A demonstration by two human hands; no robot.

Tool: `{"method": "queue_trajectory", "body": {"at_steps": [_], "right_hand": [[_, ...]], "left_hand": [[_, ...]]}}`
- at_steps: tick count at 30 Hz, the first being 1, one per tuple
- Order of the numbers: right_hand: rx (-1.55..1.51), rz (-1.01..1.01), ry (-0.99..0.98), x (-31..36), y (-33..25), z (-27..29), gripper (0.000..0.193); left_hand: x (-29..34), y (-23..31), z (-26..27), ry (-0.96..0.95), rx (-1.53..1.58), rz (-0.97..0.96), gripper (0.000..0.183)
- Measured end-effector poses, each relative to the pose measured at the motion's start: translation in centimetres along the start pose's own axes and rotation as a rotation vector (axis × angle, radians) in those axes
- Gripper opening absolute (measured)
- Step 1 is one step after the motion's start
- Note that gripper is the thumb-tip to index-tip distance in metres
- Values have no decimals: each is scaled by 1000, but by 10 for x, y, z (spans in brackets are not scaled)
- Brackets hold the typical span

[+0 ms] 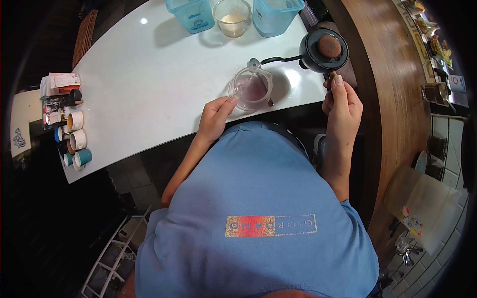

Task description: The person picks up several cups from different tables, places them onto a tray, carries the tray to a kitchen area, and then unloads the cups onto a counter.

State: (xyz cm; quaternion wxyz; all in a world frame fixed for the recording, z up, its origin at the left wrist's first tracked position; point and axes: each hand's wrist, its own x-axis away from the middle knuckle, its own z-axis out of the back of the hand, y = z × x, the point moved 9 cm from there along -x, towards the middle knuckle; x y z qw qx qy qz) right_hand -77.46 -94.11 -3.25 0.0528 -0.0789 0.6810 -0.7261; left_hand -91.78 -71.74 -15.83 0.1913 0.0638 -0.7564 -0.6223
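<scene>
My right hand (343, 102) is closed round the handle of a black gooseneck kettle (310, 58) with a brown lid knob. The kettle is held up at the table's right end, its thin spout pointing left, above and beyond a clear measuring cup (240, 79). With thumb and fingers, my left hand (218, 116) grips the cup's near left side. The cup's inside looks pinkish; whether that is liquid I cannot tell. A metal spoon (254, 63) shows at the cup's far rim; whether it stands in the cup or lies behind it is unclear.
On the white table (139, 94), two blue plastic containers (191, 15) flank a glass bowl (232, 20) with pale contents at the far edge. Several small cups (78, 140) and packets (62, 82) crowd the left end. A wooden counter (397, 99) runs along the right.
</scene>
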Motion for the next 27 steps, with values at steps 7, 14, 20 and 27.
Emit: {"method": "queue_trajectory", "body": {"at_steps": [7, 14, 20, 27], "right_hand": [[21, 21, 22, 2, -2, 3, 33], [16, 9, 26, 6, -3, -2, 32], [-13, 4, -17, 7, -3, -9, 32], [13, -2, -52, 9, -3, -21, 34]], "left_hand": [[-2, 8, 1, 18, -28, -47, 37], [-1, 7, 16, 56, -18, -54, 36], [-2, 10, 25, 94, -8, -74, 35], [-4, 6, 30, 94, -5, -54, 36]]}}
